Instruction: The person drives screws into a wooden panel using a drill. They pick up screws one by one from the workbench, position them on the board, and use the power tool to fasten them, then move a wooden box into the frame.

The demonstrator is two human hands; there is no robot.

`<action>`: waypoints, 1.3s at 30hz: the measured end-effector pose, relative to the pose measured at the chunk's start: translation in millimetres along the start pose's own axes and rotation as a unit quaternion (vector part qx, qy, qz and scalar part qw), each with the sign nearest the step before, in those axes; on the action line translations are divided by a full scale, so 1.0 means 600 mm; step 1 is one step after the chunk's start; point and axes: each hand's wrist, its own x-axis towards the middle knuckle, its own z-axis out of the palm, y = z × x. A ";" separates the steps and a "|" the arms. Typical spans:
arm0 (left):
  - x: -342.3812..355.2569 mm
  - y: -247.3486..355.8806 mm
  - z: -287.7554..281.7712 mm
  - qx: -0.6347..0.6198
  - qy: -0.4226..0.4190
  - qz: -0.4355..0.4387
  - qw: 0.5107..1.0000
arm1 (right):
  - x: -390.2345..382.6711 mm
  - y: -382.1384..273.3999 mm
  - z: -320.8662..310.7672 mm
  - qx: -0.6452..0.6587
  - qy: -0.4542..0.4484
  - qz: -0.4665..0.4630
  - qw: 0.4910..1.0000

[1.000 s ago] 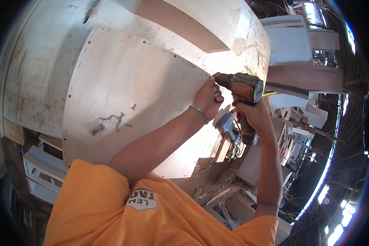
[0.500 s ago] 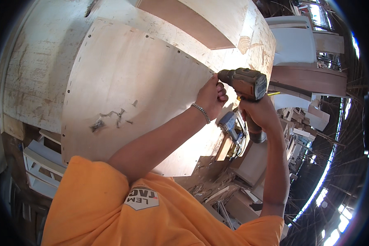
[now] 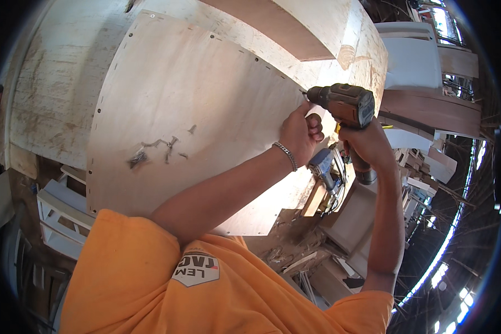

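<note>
My right hand (image 3: pixel 368 146) grips a cordless drill (image 3: pixel 348 106) by its handle. The drill lies nearly level, its chuck pointing left and its tip at the right corner of a pale plywood panel (image 3: pixel 167 83). Just below that tip is my left hand (image 3: pixel 301 136), wearing a chain bracelet. Its fingers are curled closed near the drill's nose, and what they hold, if anything, is hidden. Several loose screws (image 3: pixel 170 149) lie on the panel, with a darker heap of them (image 3: pixel 138 160) to the left. Dark screw heads dot the panel's edges.
A large worn board (image 3: pixel 50 94) supports the panel. Beyond it stands a wooden box-like piece (image 3: pixel 284 28). A blue and grey power tool (image 3: pixel 325 170) rests below my hands. White shelving (image 3: pixel 64 222) is at lower left; wood offcuts (image 3: pixel 317 278) cover the floor at lower right.
My left fingers have drawn slightly down from the drill's tip, which now shows against the panel corner. The whole view has shifted a little.
</note>
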 end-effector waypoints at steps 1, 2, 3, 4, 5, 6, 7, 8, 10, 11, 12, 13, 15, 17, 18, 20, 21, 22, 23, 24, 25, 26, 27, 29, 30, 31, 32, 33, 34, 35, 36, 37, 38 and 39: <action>-0.001 -0.006 0.002 0.025 0.018 0.000 1.000 | 0.001 -0.003 0.000 -0.021 0.005 -0.002 1.000; -0.004 -0.013 -0.001 0.053 0.036 -0.003 0.998 | 0.003 -0.001 0.000 -0.026 0.001 -0.004 1.000; -0.008 -0.017 -0.007 0.099 0.017 -0.023 0.995 | 0.007 -0.001 -0.003 -0.031 -0.003 -0.006 0.999; -0.014 -0.021 -0.014 0.144 -0.002 -0.042 0.989 | 0.011 0.001 -0.005 -0.037 -0.008 -0.010 0.999; -0.028 -0.019 -0.018 0.193 -0.017 -0.059 0.979 | 0.014 0.007 -0.003 -0.024 -0.013 -0.029 0.999; -0.046 -0.026 -0.021 0.295 -0.036 -0.043 0.954 | 0.013 0.014 -0.005 -0.029 -0.001 -0.042 0.999; -0.066 -0.030 -0.027 0.420 -0.082 -0.011 0.904 | 0.013 0.020 -0.010 -0.034 0.009 -0.056 0.998; -0.102 -0.021 -0.026 0.544 -0.116 0.018 0.831 | 0.015 0.028 -0.004 -0.029 0.015 -0.072 0.997; -0.189 0.027 -0.026 0.717 -0.161 0.144 0.662 | 0.011 0.017 -0.002 -0.025 0.002 -0.059 0.998; -0.218 0.056 -0.036 0.779 -0.168 0.184 0.576 | 0.021 0.035 -0.005 -0.005 -0.005 -0.074 0.997; -0.254 0.085 -0.038 0.794 -0.129 0.212 0.554 | 0.037 0.052 -0.010 0.015 -0.011 -0.087 0.996; -0.285 0.113 -0.034 0.805 -0.084 0.268 0.523 | 0.043 0.055 -0.018 -0.018 -0.008 -0.086 0.996; -0.321 0.175 -0.040 0.847 0.060 0.379 0.369 | 0.050 0.037 -0.022 -0.028 -0.026 -0.082 0.996; -0.346 0.197 -0.034 0.882 0.168 0.369 0.240 | 0.060 0.048 -0.025 0.011 -0.039 -0.109 0.993; -0.345 0.198 -0.034 0.893 0.178 0.363 0.197 | 0.066 0.058 -0.021 0.029 -0.034 -0.138 0.989; -0.327 0.196 -0.038 0.908 0.197 0.352 0.112 | 0.052 0.076 0.000 0.065 0.002 -0.180 0.981; -0.321 0.200 -0.035 0.914 0.188 0.343 0.107 | 0.044 0.079 0.011 0.015 0.034 -0.175 0.984; -0.315 0.204 -0.035 0.921 0.177 0.331 0.103 | 0.037 0.093 0.024 -0.034 0.066 -0.162 0.984; -0.305 0.204 -0.033 0.929 0.160 0.318 0.100 | 0.033 0.122 0.041 0.000 0.074 -0.162 0.984; -0.306 0.203 -0.031 0.933 0.165 0.303 0.100 | 0.022 0.136 0.055 0.034 0.075 -0.170 0.982; -0.307 0.201 -0.025 0.937 0.170 0.289 0.100 | 0.000 0.154 0.062 0.088 0.065 -0.160 0.981; -0.304 0.200 -0.021 0.939 0.176 0.277 0.099 | -0.028 0.169 0.070 0.142 0.055 -0.152 0.977; -0.306 0.200 -0.025 0.932 0.155 0.312 0.101 | -0.056 0.191 0.074 0.212 0.041 -0.149 0.965; -0.305 0.198 -0.050 0.917 0.106 0.369 0.106 | -0.117 0.239 0.097 0.367 0.015 -0.178 0.913; -0.308 0.177 -0.042 0.910 0.092 0.336 0.225 | -0.146 0.262 0.114 0.449 0.005 -0.210 0.869; -0.308 0.139 -0.030 0.888 0.075 0.295 0.344 | -0.169 0.285 0.134 0.476 0.004 -0.204 0.855; -0.308 0.103 -0.024 0.852 0.061 0.250 0.456 | -0.192 0.305 0.149 0.502 0.001 -0.200 0.841; -0.296 0.077 -0.033 0.807 0.021 0.236 0.540 | -0.215 0.315 0.162 0.507 0.011 -0.194 0.840; -0.281 0.053 -0.047 0.754 -0.020 0.219 0.619 | -0.232 0.323 0.178 0.508 0.011 -0.191 0.840; -0.267 0.028 -0.057 0.693 -0.058 0.200 0.690 | -0.245 0.332 0.192 0.510 0.011 -0.188 0.839; -0.254 0.002 -0.058 0.668 -0.069 0.191 0.716 | -0.254 0.341 0.204 0.514 0.016 -0.182 0.838; -0.245 -0.025 -0.055 0.643 -0.079 0.182 0.740 | -0.259 0.350 0.212 0.540 -0.021 -0.152 0.828; -0.241 -0.051 -0.050 0.618 -0.085 0.173 0.762 | -0.263 0.356 0.214 0.546 -0.028 -0.145 0.825; -0.243 -0.074 -0.045 0.597 -0.073 0.180 0.778 | -0.268 0.359 0.216 0.552 -0.036 -0.138 0.821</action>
